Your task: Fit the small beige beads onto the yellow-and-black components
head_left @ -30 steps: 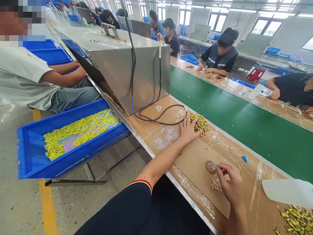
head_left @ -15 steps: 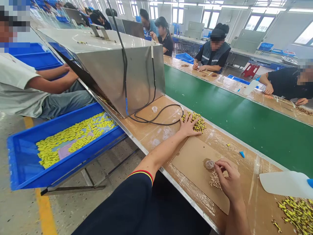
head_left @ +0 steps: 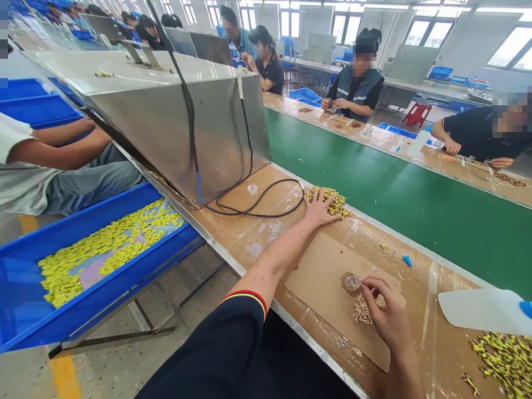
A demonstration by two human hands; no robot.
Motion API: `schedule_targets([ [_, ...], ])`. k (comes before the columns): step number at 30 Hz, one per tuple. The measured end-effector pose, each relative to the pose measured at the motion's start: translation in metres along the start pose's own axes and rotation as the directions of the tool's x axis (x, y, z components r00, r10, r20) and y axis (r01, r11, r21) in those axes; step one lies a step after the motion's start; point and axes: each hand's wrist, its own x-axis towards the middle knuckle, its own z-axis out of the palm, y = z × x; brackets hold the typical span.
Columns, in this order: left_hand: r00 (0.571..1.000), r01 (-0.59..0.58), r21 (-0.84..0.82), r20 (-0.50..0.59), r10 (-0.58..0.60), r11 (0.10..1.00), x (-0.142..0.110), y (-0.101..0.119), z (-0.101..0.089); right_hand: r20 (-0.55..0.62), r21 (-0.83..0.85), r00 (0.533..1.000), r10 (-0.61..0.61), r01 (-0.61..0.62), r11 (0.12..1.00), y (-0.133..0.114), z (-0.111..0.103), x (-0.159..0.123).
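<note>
My left hand [head_left: 319, 209] lies with fingers spread on the near side of a pile of small yellow-and-dark pieces [head_left: 338, 203], by the green belt's edge. Thumb and forefinger of my right hand [head_left: 384, 302] are pinched together at the rim of a small clear plastic cup [head_left: 352, 283]. That cup sits over a dark round stain on a sheet of cardboard [head_left: 316, 266]. Just below it, partly behind the right hand, is a heap of tiny pale pieces [head_left: 362, 310].
A white bottle with a blue cap [head_left: 477, 311] lies at right, above another yellow-and-dark pile [head_left: 505, 360]. A blue cap [head_left: 408, 260] is near the belt [head_left: 399, 183]. A metal box [head_left: 233, 133] and black cable [head_left: 266, 215] stand left. A blue tray [head_left: 103, 302] holds yellow pieces. Co-workers sit around.
The view has shifted slightly. My left hand stays spread at the yellow-and-dark pile. My right hand stays at the cup, which looks slightly more tilted.
</note>
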Motion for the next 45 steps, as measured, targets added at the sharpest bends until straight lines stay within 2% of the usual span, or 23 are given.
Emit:
schedule_targets([
  [7,1.0,0.007,0.018,0.014,-0.008,1.0,0.032,0.001,0.0,0.002,0.001,0.999,0.047,-0.047,0.999,0.001,0.0,-0.004],
  [13,1.0,-0.004,0.055,0.024,0.002,0.998,0.075,-0.004,0.003,0.011,-0.014,0.998,0.069,-0.069,0.998,0.0,0.003,-0.006],
  [17,0.999,0.029,0.086,0.022,-0.031,0.996,0.104,-0.008,0.004,0.025,-0.026,0.996,0.085,-0.084,0.996,-0.003,0.006,-0.007],
  [22,0.999,0.024,0.112,0.04,-0.028,0.993,0.127,-0.014,-0.002,0.02,-0.04,0.997,0.079,-0.078,0.996,-0.005,0.013,-0.009],
  [25,0.999,0.011,0.126,0.04,-0.016,0.992,0.124,-0.01,-0.008,0.001,-0.03,0.996,0.087,-0.087,0.996,-0.005,0.015,-0.01],
  [29,0.995,-0.036,0.118,-0.091,0.047,0.992,0.085,0.013,0.001,0.013,-0.028,0.997,0.075,-0.075,0.997,-0.003,0.013,-0.01],
  [31,0.969,-0.235,0.128,-0.046,0.242,0.964,0.062,0.028,0.012,0.025,-0.019,0.998,0.057,-0.057,0.998,-0.002,0.011,-0.011],
  [32,0.935,-0.35,0.14,-0.013,0.355,0.926,0.054,0.034,0.017,0.027,-0.016,0.998,0.054,-0.053,0.998,-0.002,0.01,-0.011],
  [33,0.906,-0.421,0.144,0.024,0.422,0.896,0.048,0.039,0.022,0.026,-0.015,0.998,0.055,-0.055,0.998,-0.002,0.008,-0.011],
  [34,0.897,-0.442,0.143,0.054,0.439,0.885,0.047,0.042,0.024,0.022,-0.015,0.998,0.062,-0.062,0.998,-0.001,0.006,-0.011],
  [37,0.936,-0.353,0.145,0.07,0.346,0.924,0.063,0.039,0.023,0.0,-0.014,0.996,0.093,-0.092,0.996,0.0,0.001,-0.01],
  [42,0.977,-0.211,0.172,0.006,0.213,0.962,0.107,0.014,-0.002,-0.03,-0.027,0.999,0.039,-0.04,0.999,0.005,-0.003,-0.007],
  [45,0.995,-0.041,0.18,-0.077,0.056,0.983,0.108,0.002,-0.013,-0.041,-0.04,0.999,0.003,-0.005,0.999,0.006,-0.003,-0.007],
])
